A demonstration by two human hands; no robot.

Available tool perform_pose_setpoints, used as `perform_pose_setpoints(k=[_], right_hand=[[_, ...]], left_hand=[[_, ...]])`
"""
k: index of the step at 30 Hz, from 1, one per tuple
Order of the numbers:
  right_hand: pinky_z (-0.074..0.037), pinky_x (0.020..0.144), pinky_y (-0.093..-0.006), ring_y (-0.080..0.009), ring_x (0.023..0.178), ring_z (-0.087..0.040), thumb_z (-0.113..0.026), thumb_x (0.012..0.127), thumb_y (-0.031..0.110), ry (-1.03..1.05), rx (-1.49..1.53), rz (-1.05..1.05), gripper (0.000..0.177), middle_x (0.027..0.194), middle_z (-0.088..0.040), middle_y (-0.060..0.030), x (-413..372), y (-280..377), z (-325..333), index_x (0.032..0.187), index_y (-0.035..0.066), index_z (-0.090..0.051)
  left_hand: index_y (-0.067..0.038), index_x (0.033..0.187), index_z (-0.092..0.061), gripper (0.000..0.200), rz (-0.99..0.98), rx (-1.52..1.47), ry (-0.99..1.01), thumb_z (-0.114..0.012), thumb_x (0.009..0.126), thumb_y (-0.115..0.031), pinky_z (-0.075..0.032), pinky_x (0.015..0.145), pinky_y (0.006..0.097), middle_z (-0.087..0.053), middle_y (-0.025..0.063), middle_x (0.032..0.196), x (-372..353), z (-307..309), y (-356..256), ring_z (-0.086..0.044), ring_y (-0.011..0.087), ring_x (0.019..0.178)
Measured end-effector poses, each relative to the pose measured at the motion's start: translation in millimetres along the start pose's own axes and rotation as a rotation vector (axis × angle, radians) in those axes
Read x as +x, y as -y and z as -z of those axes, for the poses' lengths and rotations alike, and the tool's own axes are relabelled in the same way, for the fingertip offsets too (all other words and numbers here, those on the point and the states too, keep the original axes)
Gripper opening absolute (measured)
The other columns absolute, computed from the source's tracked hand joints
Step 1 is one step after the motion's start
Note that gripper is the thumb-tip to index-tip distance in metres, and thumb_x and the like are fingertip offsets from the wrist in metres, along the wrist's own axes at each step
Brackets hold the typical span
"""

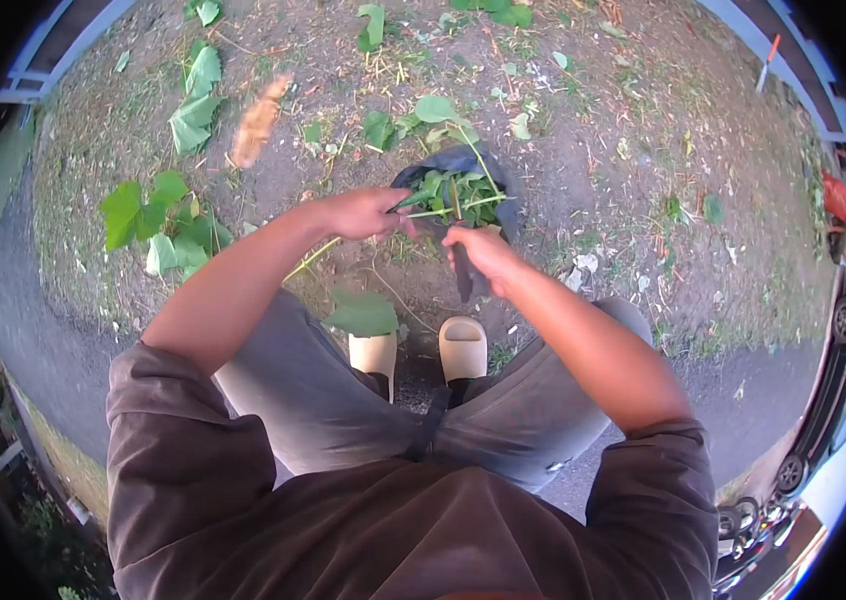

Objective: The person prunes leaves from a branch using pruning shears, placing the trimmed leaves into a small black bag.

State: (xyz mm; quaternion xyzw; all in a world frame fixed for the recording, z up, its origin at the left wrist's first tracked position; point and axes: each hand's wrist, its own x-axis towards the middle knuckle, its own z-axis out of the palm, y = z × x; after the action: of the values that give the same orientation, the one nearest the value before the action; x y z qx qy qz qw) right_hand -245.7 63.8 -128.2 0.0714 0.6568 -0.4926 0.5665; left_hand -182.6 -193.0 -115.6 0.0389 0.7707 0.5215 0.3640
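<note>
In front of my feet, a dark bag or bucket (455, 158) holds a heap of cut green leaves (433, 190). My left hand (368, 213) is closed at its left rim on a green vine stem (323, 254), with pieces of stem reaching over the leaves. On the near side, my right hand (483, 255) wraps round a dark, narrow, knife-like tool (463, 275); I cannot tell its exact kind. A thin brown strip stands up over the leaves just beyond that hand. One large leaf (361, 312) hangs below my left forearm, above the left sandal.
Vines with broad leaves (193, 105) lie on the ground ahead, and more leaves (148, 215) at the left. A blurred orange-brown shape (261, 122) is beyond my left arm. Pale sandals (463, 345) are on my feet. A parked car (833, 385) stands at the far right.
</note>
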Motion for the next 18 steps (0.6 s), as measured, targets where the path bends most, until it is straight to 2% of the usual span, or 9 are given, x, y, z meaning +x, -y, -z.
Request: perform_pose_setpoints(k=[2,3,4,6,7,8,10,11,18], right_hand=[[-0.047,0.067,-0.0306,-0.0133,0.072,-0.06,-0.07,0.088,0.026,-0.054,0.021,-0.012,0.02,0.077,-0.061,-0.0009,15.6,-11.9,-5.6,0.089,0.006,-0.067],[-0.047,0.063,-0.0312,-0.0138,0.066,-0.059,-0.07,0.087,0.025,-0.073,-0.022,0.017,0.021,0.071,-0.058,-0.0006,27.1,-21.1,-3.9,0.082,0.006,-0.065],[-0.047,0.063,-0.0312,-0.0138,0.066,-0.059,-0.07,0.087,0.025,-0.068,-0.019,0.014,0.021,0.071,-0.058,-0.0006,28.6,-18.3,-0.9,0.082,0.006,-0.065],[-0.047,0.057,-0.0319,-0.0145,0.06,-0.058,-0.071,0.086,0.026,-0.043,0.028,-0.035,0.022,0.069,-0.058,-0.0012,29.6,-16.8,6.3,0.079,0.006,-0.064],[-0.047,0.053,-0.0327,-0.0153,0.058,-0.058,-0.071,0.086,0.026,-0.043,0.015,-0.001,0.022,0.07,-0.059,-0.002,32.1,-18.6,7.7,0.08,0.006,-0.064],[-0.047,0.053,-0.0327,-0.0153,0.058,-0.058,-0.071,0.086,0.026,-0.049,0.021,-0.008,0.022,0.07,-0.059,-0.002,32.2,-21.8,8.9,0.08,0.006,-0.064],[-0.048,0.054,-0.0341,-0.0165,0.058,-0.059,-0.072,0.086,0.025,-0.062,-0.061,0.019,0.023,0.07,-0.059,-0.004,34.7,-24.6,9.2,0.081,0.004,-0.063],[-0.048,0.054,-0.0341,-0.0165,0.058,-0.059,-0.072,0.086,0.025,-0.059,-0.062,0.017,0.023,0.07,-0.059,-0.004,36.2,-25.9,8.2,0.081,0.004,-0.063],[-0.052,0.053,-0.0359,-0.0194,0.057,-0.059,-0.073,0.086,0.022,-0.046,-0.029,-0.078,0.025,0.072,-0.06,-0.0078,46.6,-33.6,7.4,0.087,0.0,-0.062]], left_hand=[[-0.005,0.129,-0.056,0.024,0.04,0.038,-0.016,-0.048,0.107,-0.013,-0.052,0.076,0.0345,-0.074,0.0057,0.118,7.5,1.8,7.8,-0.059,0.0151,0.078],[-0.006,0.129,-0.056,0.025,0.043,0.072,-0.032,-0.051,0.107,-0.016,-0.053,0.076,0.0355,-0.075,0.006,0.114,12.1,2.3,15.2,-0.06,0.0156,0.08],[-0.006,0.129,-0.056,0.026,0.047,0.104,-0.046,-0.053,0.106,-0.018,-0.054,0.076,0.0366,-0.075,0.0064,0.11,14.3,3.1,21.1,-0.061,0.016,0.082],[-0.006,0.128,-0.057,0.028,0.153,-0.002,-0.053,-0.057,0.106,-0.023,-0.054,0.073,0.036,-0.074,0.0069,0.104,13.9,3.7,23.0,-0.062,0.0157,0.08],[-0.006,0.128,-0.058,0.031,0.245,-0.101,-0.068,-0.06,0.105,-0.027,-0.054,0.069,0.0355,-0.074,0.0075,0.097,14.9,5.2,18.5,-0.063,0.0154,0.078],[-0.006,0.128,-0.058,0.031,0.244,-0.103,-0.056,-0.06,0.105,-0.027,-0.054,0.069,0.0355,-0.074,0.0075,0.097,15.0,6.6,13.9,-0.063,0.0154,0.078],[-0.007,0.12,-0.061,0.032,0.389,-0.173,0.05,-0.064,0.105,-0.034,-0.052,0.061,0.0325,-0.069,0.0061,0.087,11.1,12.4,8.6,-0.062,0.0135,0.069],[-0.006,0.114,-0.064,0.033,0.337,-0.166,0.032,-0.064,0.105,-0.038,-0.049,0.056,0.0294,-0.064,0.0033,0.082,12.1,10.4,16.5,-0.058,0.0112,0.062],[-0.005,0.117,-0.066,0.035,0.395,-0.102,0.02,-0.064,0.105,-0.038,-0.049,0.058,0.0295,-0.061,0.0016,0.08,12.6,11.4,29.3,-0.055,0.0113,0.064]])
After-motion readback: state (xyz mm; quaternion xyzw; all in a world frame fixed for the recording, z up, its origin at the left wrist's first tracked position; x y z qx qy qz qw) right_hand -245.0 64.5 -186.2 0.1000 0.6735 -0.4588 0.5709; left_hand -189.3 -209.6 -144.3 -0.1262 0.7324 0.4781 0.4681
